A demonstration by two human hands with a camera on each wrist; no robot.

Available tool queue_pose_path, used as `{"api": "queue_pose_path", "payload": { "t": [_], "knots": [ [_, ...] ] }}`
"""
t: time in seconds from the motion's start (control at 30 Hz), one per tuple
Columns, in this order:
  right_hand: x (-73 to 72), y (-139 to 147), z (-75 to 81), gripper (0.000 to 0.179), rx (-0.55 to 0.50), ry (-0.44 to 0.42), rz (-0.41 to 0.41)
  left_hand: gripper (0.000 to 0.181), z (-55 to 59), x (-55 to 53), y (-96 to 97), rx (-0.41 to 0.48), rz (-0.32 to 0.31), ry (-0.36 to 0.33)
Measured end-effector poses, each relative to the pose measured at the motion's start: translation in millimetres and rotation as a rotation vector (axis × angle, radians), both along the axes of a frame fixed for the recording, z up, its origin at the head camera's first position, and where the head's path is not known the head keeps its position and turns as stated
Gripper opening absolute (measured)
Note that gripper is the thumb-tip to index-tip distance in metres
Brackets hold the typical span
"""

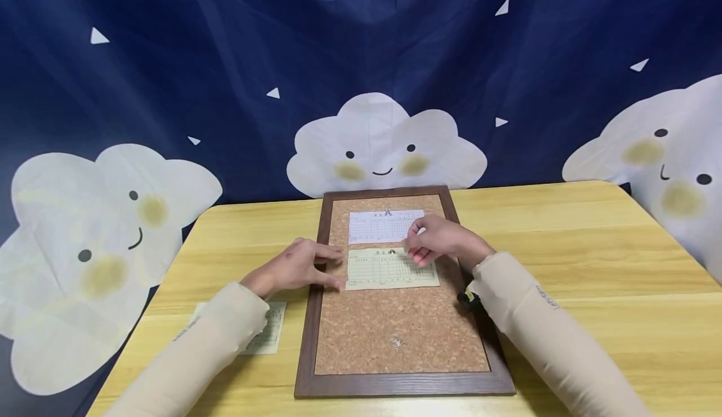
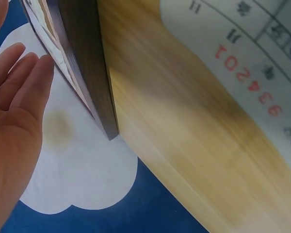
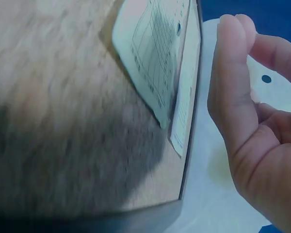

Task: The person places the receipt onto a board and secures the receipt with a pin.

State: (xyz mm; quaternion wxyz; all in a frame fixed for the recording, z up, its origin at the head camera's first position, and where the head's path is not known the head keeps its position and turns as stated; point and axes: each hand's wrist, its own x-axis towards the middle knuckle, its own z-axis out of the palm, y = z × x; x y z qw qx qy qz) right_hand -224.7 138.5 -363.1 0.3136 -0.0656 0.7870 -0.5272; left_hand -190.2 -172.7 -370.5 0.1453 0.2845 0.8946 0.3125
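Observation:
A cream printed form slip (image 1: 389, 269) lies against the corkboard (image 1: 361, 323), with a small round pin (image 1: 392, 252) near its top edge. Above it is a white printed slip (image 1: 369, 226) with a clear pin (image 1: 388, 212) at its top. My left hand (image 1: 304, 263) spreads its fingers over the frame's left side, fingertips beside the cream slip's left edge. Over that slip's upper right corner is my right hand (image 1: 437, 239). In the right wrist view its thumb and finger tips (image 3: 233, 29) meet, with nothing showing between them.
The board's dark wooden frame (image 1: 395, 384) stands on the wooden table (image 1: 598, 279). Another printed slip (image 1: 276, 329) lies left of the frame, partly under my left sleeve (image 1: 209, 342). Clear pins (image 1: 397, 341) show on the lower cork. A dark blue cloud-patterned curtain (image 1: 242, 47) hangs behind.

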Motion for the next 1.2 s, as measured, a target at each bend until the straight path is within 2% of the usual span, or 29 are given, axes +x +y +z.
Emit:
{"api": "queue_pose_path", "payload": {
  "t": [0.27,0.5,0.73,1.07,1.2],
  "knots": [
    [8.6,12.7,-0.1,0.008,0.019,0.055,0.035,0.059,1.0,5.0,-8.6,0.045,0.038,0.006],
    [18.7,25.8,-3.9,0.013,-0.013,0.09,0.092,0.058,-2.3,8.1,-18.9,0.024,0.063,0.029],
    [27.7,38.1,-1.8,0.018,-0.002,0.12,0.136,0.059,-4.5,12.5,-28.9,0.042,0.124,-0.029],
    [39.6,53.7,-1.8,0.019,-0.019,0.143,0.153,0.059,-10.1,17.0,-41.9,0.073,0.112,-0.005],
    [43.5,60.2,-2.0,0.022,-0.014,0.155,0.152,0.059,-11.5,19.5,-46.7,0.098,0.122,-0.025]
  ]
}}
